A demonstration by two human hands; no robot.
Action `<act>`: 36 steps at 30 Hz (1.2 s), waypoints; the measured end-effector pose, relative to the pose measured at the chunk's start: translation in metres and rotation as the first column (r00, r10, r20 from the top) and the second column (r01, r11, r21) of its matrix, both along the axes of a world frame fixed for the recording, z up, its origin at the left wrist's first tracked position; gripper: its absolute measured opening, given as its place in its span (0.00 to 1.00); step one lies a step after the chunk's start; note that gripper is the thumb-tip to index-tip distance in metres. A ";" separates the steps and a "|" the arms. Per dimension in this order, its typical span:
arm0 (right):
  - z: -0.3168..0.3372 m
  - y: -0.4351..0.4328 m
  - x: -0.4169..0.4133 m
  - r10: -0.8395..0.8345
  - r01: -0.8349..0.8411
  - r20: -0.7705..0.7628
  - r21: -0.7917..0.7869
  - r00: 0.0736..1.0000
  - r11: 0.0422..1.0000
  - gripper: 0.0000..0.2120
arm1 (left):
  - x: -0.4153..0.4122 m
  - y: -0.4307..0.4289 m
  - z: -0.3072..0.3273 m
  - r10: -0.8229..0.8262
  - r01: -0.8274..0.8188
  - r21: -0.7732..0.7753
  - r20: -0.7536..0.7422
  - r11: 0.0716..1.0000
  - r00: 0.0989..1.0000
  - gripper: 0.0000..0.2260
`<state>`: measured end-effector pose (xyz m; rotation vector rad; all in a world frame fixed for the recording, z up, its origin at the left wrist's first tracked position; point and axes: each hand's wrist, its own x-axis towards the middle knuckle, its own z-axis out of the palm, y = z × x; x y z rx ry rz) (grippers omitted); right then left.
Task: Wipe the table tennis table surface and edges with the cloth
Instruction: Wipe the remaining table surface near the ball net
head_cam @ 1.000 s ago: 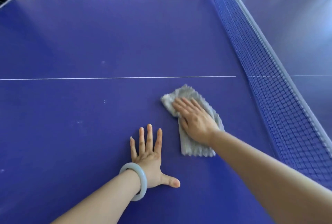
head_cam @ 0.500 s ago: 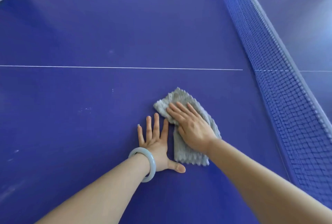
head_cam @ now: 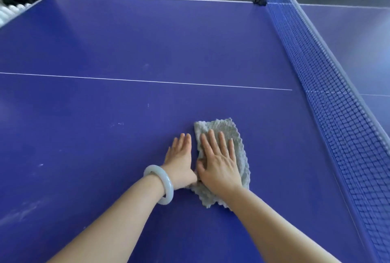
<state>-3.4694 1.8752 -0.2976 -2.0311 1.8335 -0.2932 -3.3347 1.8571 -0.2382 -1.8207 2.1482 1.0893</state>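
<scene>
While the right hand [head_cam: 219, 162] presses flat, fingers spread, on the nubbly grey cloth [head_cam: 219, 125] on the smooth blue table tennis table [head_cam: 126, 41], the left hand [head_cam: 180, 157] lies flat alongside, thumb perhaps touching it.

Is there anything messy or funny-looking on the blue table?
Only some pale smudges on the table, left of the left hand, with a fainter patch nearer the person. They stand out whitish against the blue. The cloth lies flat under the right hand; nothing looks spilled or broken.
</scene>
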 end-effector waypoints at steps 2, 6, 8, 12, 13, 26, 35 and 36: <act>0.016 0.005 0.002 0.015 -0.107 0.436 0.186 0.900 0.977 0.34 | 0.021 0.003 0.016 0.132 -0.136 -0.062 -0.074 0.989 0.988 0.39; 0.034 -0.026 -0.060 -0.353 0.329 0.404 0.129 0.844 0.935 0.28 | 0.006 0.022 0.017 0.077 -0.116 -0.435 -0.106 0.893 0.991 0.24; 0.025 -0.046 -0.085 -0.400 0.400 0.058 0.019 0.915 0.916 0.28 | -0.028 0.032 0.000 -0.004 0.013 -0.529 0.019 0.849 1.000 0.21; -0.003 -0.069 -0.081 -0.412 0.410 -0.086 -0.033 0.907 0.911 0.28 | -0.083 0.035 -0.048 0.076 0.039 -0.368 0.291 0.929 0.954 0.34; -0.007 -0.071 -0.080 -0.416 0.412 -0.104 -0.053 0.904 0.909 0.28 | -0.085 0.027 -0.056 0.097 0.023 -0.389 0.286 0.921 0.953 0.32; -0.021 -0.075 -0.083 -0.427 0.424 -0.234 -0.068 0.873 0.903 0.31 | -0.043 -0.170 -0.064 0.109 0.048 -0.471 0.301 0.881 0.947 0.24; -0.014 -0.074 -0.082 -0.408 0.409 -0.241 -0.049 0.881 0.911 0.31 | -0.021 -0.009 -0.065 -0.239 0.332 -0.524 0.238 0.784 0.941 0.25; -0.014 -0.074 -0.081 -0.413 0.413 -0.240 -0.051 0.879 0.909 0.31 | -0.007 -0.001 -0.065 -0.263 0.357 -0.510 0.249 0.783 0.932 0.25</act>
